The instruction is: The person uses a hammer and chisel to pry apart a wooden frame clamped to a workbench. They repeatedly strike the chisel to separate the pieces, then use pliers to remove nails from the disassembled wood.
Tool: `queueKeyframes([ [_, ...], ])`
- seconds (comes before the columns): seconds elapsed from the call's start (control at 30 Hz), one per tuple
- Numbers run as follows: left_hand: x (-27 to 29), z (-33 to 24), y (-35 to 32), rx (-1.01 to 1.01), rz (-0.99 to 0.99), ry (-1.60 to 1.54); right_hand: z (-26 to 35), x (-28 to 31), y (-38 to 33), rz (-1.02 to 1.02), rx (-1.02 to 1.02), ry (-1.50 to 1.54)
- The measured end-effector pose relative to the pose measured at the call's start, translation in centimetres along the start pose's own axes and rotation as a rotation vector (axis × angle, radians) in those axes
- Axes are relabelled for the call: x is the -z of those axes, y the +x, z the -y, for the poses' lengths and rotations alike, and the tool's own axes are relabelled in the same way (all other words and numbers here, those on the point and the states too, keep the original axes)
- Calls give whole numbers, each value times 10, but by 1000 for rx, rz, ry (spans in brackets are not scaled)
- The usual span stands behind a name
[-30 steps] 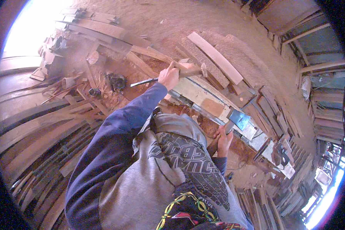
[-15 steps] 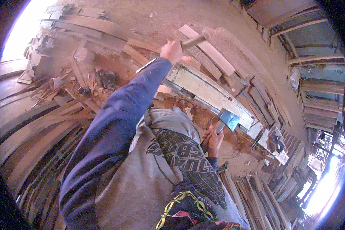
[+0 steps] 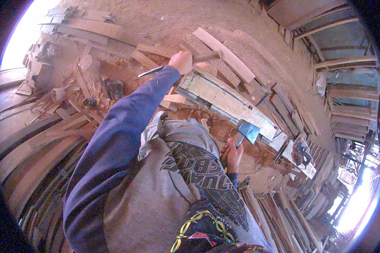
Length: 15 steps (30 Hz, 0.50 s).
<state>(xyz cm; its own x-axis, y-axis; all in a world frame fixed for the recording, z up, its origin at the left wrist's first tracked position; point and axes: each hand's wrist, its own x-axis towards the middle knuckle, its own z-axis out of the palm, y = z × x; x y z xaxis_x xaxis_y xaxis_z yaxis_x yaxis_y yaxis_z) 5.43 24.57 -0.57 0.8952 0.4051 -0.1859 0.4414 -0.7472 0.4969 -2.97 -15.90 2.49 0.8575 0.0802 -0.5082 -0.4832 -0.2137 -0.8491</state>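
My left hand (image 3: pixel 181 62) is closed round the wooden handle of a long tool (image 3: pixel 207 56). What looks like its narrow flat blade sticks out on the left, past my wrist. This hand is beyond the far left end of a long, narrow, dusty wooden workbench (image 3: pixel 223 99). In my right hand (image 3: pixel 232 156), low on the near side of the bench, is a hatchet (image 3: pixel 249 131), gripped by its handle. Its broad bluish steel head points up and right, overlapping the bench's near edge in view. My fingers hide part of both handles.
At the bench's right end sits a dark tool (image 3: pixel 302 154). Beyond the bench, a pale plank (image 3: pixel 226 55) and other boards lie on sawdust. Long timbers (image 3: pixel 42 152) are stacked at left, more boards (image 3: pixel 283 211) at lower right. Offcuts and a white cup-like container (image 3: pixel 58 93) lie at left.
My left hand has shifted a little left and down with the wood-handled tool, whose handle now lies flatter. The hatchet has moved only slightly left in the picture.
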Motion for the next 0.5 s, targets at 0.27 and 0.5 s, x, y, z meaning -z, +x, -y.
queueKeyframes([
  [0.27, 68, 17, 26, 95, -357, -515, 2, 1, 2, 38, 34, -38],
  [0.5, 110, 20, 15, -358, -491, -1257, 7, -4, 6, 42, 29, -78],
])
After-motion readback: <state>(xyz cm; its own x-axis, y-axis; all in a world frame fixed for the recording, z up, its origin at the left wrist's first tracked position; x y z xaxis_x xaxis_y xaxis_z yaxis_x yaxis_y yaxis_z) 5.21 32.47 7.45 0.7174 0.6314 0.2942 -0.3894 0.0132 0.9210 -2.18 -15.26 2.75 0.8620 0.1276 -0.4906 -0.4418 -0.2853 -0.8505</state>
